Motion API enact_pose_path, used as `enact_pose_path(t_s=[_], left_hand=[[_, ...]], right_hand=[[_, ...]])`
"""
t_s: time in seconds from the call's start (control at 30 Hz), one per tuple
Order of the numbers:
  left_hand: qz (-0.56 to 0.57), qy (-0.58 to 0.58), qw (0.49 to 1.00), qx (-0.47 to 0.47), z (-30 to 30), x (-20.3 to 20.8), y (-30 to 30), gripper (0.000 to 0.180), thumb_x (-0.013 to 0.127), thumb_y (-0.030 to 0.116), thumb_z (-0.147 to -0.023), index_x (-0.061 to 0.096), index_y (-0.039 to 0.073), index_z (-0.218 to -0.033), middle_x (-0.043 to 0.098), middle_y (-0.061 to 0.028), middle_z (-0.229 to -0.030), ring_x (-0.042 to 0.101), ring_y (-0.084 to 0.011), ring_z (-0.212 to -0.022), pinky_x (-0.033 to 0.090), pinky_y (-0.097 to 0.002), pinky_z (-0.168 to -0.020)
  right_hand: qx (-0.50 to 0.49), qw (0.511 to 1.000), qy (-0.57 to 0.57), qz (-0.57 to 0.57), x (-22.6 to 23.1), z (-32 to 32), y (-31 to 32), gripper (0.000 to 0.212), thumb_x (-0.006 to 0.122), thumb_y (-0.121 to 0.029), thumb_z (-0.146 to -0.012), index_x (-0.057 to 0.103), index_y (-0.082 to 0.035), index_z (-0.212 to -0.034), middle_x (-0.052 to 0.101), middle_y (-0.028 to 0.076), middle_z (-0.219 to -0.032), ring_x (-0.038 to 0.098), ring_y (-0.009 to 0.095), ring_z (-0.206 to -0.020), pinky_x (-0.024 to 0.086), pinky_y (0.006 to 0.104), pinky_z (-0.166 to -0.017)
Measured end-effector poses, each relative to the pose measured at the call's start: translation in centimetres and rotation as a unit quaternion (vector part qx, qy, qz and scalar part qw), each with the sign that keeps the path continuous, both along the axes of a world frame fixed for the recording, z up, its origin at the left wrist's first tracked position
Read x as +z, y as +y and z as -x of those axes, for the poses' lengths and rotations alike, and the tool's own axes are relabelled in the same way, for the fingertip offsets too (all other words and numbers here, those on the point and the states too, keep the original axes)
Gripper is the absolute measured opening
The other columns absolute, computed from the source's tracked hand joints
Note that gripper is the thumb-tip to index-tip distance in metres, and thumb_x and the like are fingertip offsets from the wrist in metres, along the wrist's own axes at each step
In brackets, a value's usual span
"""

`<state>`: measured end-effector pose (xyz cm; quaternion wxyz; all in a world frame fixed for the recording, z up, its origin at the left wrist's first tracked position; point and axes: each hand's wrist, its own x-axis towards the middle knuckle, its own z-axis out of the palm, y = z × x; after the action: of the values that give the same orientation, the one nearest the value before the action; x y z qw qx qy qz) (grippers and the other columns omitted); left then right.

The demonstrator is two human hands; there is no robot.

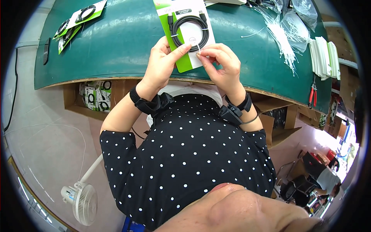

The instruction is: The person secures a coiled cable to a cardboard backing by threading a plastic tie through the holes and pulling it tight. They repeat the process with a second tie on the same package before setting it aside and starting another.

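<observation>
My left hand [164, 63] grips the lower left of a green and white backing card [184, 65], its thumb lying across the front. A coiled black cable [174, 28] with a plug at each end rests on the card, bound to it by white ties at the sides. At the bottom of the coil, a white cable tie [199, 48] sticks out. My right hand [223, 63] pinches its lower end between thumb and forefinger. The card is held above the near edge of the green table [116, 46].
Finished-looking carded cables [85, 13] lie at the far left. Loose white cable ties [280, 36], stacked cards [324, 58] and red-handled cutters [312, 94] lie on the right. Below the table stand cardboard boxes [75, 101]. A white fan [85, 203] is at lower left; a person [326, 179] sits behind at lower right.
</observation>
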<state>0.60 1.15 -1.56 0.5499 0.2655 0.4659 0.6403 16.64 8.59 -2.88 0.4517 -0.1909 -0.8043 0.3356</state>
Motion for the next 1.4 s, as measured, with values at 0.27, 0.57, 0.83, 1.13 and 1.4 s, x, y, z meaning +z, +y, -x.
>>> enact_pose_path(t_s=[0.27, 0.57, 0.83, 1.13, 1.4], left_hand=[[0.000, 0.026, 1.000, 0.002, 0.0, 0.4, 0.1, 0.028, 0.065, 0.009, -0.088, 0.055, 0.000, -0.113, 0.065, -0.0081, -0.104, 0.062, -0.0107, -0.090, 0.052, -0.0248, -0.076], [0.031, -0.049, 0.998, -0.005, 0.8, 1.1, -0.1, 0.028, 0.064, 0.011, -0.089, 0.054, 0.001, -0.114, 0.063, -0.0076, -0.107, 0.063, -0.0134, -0.094, 0.055, -0.0291, -0.079], [0.044, -0.102, 0.993, -0.050, 0.7, 1.6, 0.0, 0.027, 0.061, 0.015, -0.092, 0.053, 0.003, -0.114, 0.062, -0.0072, -0.109, 0.063, -0.0140, -0.098, 0.056, -0.0306, -0.081], [0.056, -0.115, 0.989, -0.075, 0.9, 1.4, -0.3, 0.026, 0.060, 0.013, -0.092, 0.053, 0.003, -0.115, 0.062, -0.0070, -0.109, 0.062, -0.0142, -0.098, 0.055, -0.0304, -0.082], [0.065, -0.170, 0.980, -0.084, 1.8, 1.8, -0.2, 0.027, 0.058, 0.013, -0.093, 0.052, 0.003, -0.117, 0.062, -0.0076, -0.111, 0.063, -0.0160, -0.100, 0.055, -0.0323, -0.084]], right_hand=[[-0.046, 0.997, -0.054, -0.035, 0.0, 0.1, -0.1, 0.013, 0.073, 0.001, -0.073, 0.066, -0.003, -0.083, 0.063, 0.008, -0.089, 0.060, 0.017, -0.073, 0.049, 0.0258, -0.059], [-0.044, 0.923, 0.174, 0.340, 0.3, -1.0, 1.6, 0.028, 0.072, 0.001, -0.076, 0.064, 0.001, -0.103, 0.064, 0.008, -0.103, 0.059, 0.010, -0.077, 0.049, 0.0230, -0.069], [0.102, 0.921, 0.021, 0.376, -1.7, -1.5, 0.9, 0.034, 0.067, 0.004, -0.078, 0.060, 0.003, -0.111, 0.067, 0.005, -0.102, 0.061, 0.009, -0.091, 0.049, 0.0244, -0.079], [0.158, 0.894, 0.049, 0.417, -1.0, -1.8, 1.2, 0.032, 0.064, 0.006, -0.078, 0.062, 0.003, -0.111, 0.067, 0.005, -0.101, 0.061, 0.010, -0.091, 0.049, 0.0251, -0.079], [0.060, 0.982, -0.093, 0.154, -1.2, -3.2, 2.4, 0.026, 0.067, 0.003, -0.075, 0.064, 0.004, -0.100, 0.065, 0.010, -0.087, 0.063, 0.017, -0.083, 0.050, 0.0250, -0.074]])
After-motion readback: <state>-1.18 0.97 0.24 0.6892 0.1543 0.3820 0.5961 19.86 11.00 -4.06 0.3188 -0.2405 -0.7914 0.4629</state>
